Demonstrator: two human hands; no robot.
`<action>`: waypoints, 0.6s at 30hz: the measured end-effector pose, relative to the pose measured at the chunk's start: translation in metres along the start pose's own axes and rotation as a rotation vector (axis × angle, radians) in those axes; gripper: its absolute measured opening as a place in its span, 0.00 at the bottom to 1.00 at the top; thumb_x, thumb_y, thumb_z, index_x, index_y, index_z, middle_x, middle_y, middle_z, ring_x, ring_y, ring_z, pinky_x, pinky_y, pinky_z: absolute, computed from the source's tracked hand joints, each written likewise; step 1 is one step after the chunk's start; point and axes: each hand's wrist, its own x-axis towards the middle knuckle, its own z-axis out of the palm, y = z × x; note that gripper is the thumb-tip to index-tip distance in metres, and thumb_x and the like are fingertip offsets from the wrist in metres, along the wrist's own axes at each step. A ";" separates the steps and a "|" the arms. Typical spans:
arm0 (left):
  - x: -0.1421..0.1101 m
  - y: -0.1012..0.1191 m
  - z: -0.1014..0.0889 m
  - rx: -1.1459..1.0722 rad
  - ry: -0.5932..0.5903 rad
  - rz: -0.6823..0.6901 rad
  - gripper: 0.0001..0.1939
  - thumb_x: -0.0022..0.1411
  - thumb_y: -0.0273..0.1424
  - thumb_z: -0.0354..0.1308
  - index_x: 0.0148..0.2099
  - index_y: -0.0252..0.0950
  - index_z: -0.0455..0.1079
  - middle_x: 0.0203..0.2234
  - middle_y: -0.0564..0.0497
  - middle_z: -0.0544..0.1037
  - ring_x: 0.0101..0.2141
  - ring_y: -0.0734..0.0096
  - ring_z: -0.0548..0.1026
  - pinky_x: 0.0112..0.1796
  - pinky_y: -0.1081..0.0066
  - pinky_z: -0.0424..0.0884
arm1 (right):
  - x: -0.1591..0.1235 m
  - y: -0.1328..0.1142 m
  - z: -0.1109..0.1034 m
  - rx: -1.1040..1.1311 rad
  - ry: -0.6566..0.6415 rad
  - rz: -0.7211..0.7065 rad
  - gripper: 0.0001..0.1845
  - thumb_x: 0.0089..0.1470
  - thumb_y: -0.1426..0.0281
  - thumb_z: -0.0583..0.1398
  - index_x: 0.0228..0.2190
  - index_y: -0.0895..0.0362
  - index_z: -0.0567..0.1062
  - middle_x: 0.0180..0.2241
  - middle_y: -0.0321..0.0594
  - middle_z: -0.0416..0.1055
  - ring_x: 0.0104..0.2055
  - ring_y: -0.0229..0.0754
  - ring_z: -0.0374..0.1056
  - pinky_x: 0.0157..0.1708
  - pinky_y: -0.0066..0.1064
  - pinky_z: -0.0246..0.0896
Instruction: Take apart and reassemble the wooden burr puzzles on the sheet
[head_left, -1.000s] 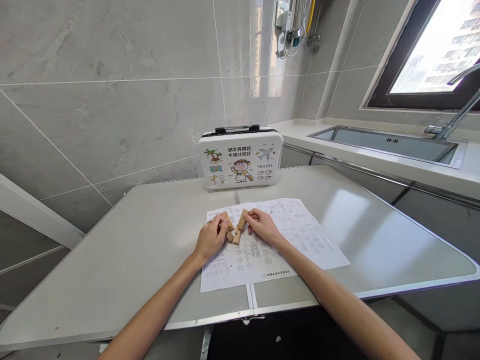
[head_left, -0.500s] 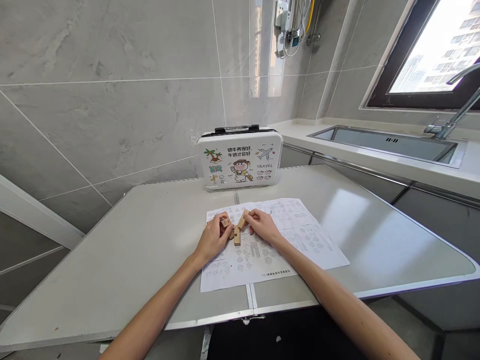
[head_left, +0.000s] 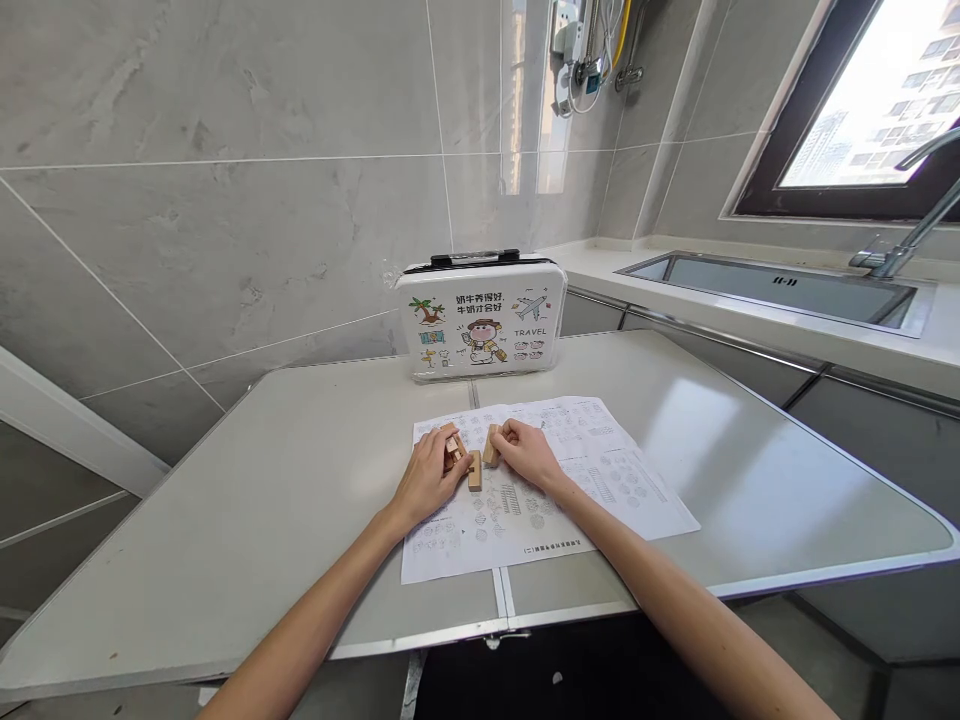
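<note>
from where i sit, everything turns on the loose block (head_left: 475, 472): it lies on the printed sheet (head_left: 585, 505) between the two hands, its long axis running roughly near to far. the left hand (head_left: 430, 472) is nearer, its thumb tip right at the block's left side, though i can't tell whether they touch. my right hand (head_left: 526, 450) pinches a second block (head_left: 491, 448) between thumb and fingers, just to the right of the loose one and a little farther off, a narrow gap between them; this one also points near to far, tilting slightly. the left hand is curled around a wooden cluster (head_left: 453, 447), grasping it, its fingers hiding how many pieces it has. the sheet lies across the middle of a smooth, pale table (head_left: 300, 510), with bare surface left and right. at the far edge a white case (head_left: 484, 320) stands upright before a grey tiled wall (head_left: 247, 250); a sink (head_left: 780, 285) sits far right, below the window (head_left: 862, 110).
</note>
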 end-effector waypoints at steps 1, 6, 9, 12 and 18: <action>0.000 0.000 0.000 -0.001 0.000 0.004 0.20 0.74 0.43 0.55 0.63 0.41 0.64 0.55 0.41 0.75 0.54 0.52 0.72 0.56 0.50 0.68 | 0.000 0.001 0.000 -0.051 0.021 -0.016 0.12 0.57 0.65 0.59 0.23 0.51 0.64 0.20 0.33 0.71 0.25 0.43 0.69 0.30 0.32 0.58; 0.000 -0.001 0.001 -0.010 0.013 0.021 0.21 0.74 0.43 0.56 0.63 0.41 0.64 0.56 0.41 0.75 0.55 0.52 0.72 0.57 0.50 0.68 | 0.001 0.004 0.002 -0.226 0.070 -0.092 0.15 0.56 0.65 0.59 0.21 0.51 0.62 0.23 0.36 0.71 0.29 0.44 0.67 0.31 0.32 0.54; -0.001 -0.001 0.001 -0.012 0.004 0.027 0.23 0.72 0.43 0.59 0.64 0.42 0.63 0.58 0.42 0.74 0.57 0.51 0.71 0.58 0.50 0.67 | 0.000 0.005 0.004 -0.255 0.040 -0.089 0.16 0.58 0.64 0.60 0.22 0.51 0.63 0.23 0.36 0.73 0.29 0.44 0.67 0.30 0.33 0.53; -0.002 0.000 0.001 -0.010 -0.026 0.034 0.26 0.71 0.45 0.61 0.65 0.42 0.62 0.58 0.42 0.73 0.57 0.50 0.71 0.58 0.50 0.68 | 0.000 0.004 0.004 -0.267 0.013 -0.074 0.17 0.61 0.61 0.61 0.23 0.51 0.65 0.24 0.37 0.75 0.29 0.45 0.68 0.30 0.33 0.52; -0.001 0.001 0.000 -0.024 -0.029 0.034 0.26 0.71 0.45 0.60 0.65 0.43 0.62 0.58 0.42 0.73 0.58 0.50 0.71 0.59 0.50 0.67 | 0.000 0.003 0.004 -0.263 -0.019 -0.058 0.18 0.65 0.56 0.60 0.27 0.51 0.69 0.26 0.37 0.77 0.32 0.47 0.71 0.31 0.34 0.52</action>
